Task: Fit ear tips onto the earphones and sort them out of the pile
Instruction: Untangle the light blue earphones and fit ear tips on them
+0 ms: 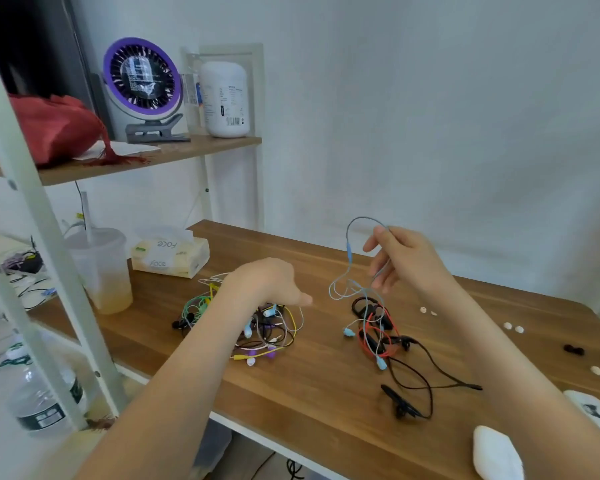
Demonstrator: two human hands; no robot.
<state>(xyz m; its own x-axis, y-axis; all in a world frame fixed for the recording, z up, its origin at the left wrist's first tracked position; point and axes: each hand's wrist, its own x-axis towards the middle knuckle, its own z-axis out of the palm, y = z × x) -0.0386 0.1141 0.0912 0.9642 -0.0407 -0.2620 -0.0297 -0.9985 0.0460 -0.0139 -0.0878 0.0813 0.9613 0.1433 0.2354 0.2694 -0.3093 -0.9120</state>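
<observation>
Earphones w/ blue cable [349, 251] hang from your right hand [406, 258], which pinches the cable btwn thumb & fingers, raised above the worktop [326, 410]. The blue buds lie among the black & red set [369, 341] at centre-right. Your left hand [267, 285] is over the tangled pile [278, 337], thumb out, fingers turned down & hidden, so can't tell if it grips anything. White ear tips [513, 327] lie in pairs near the right edge, apart from both heaps.
</observation>
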